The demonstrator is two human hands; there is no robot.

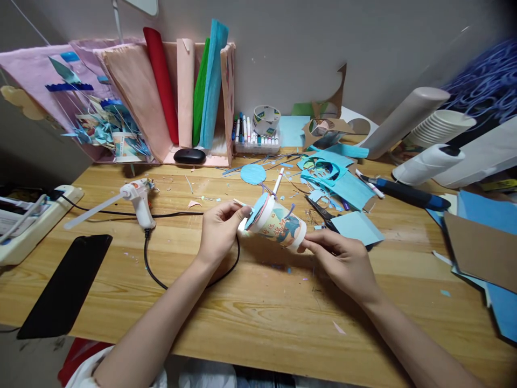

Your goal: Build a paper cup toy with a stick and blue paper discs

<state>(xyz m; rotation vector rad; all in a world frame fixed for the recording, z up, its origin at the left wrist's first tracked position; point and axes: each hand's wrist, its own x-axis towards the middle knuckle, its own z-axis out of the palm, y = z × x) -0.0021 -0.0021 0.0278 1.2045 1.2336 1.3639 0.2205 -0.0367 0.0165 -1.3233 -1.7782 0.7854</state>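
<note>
A printed paper cup [280,227] lies tilted on its side in the air above the table, between my two hands. Blue paper [255,213] covers its rim end, which points to the left. My left hand [220,229] pinches that end between thumb and fingers. My right hand [343,257] grips the cup's other end with thumb and fingertips; part of those fingers is hidden. Purple strips [291,209] stick up at the cup's side. Behind it lies a white marker [278,182], and black scissors [320,211] rest just beyond my right hand.
A white glue gun [139,203] with its cord stands left, near a black phone-like slab [67,285]. Cut blue paper [347,186], a blue-handled cutter [407,194] and cardboard [482,250] lie right. Markers and a tape roll [266,119] stand at the back.
</note>
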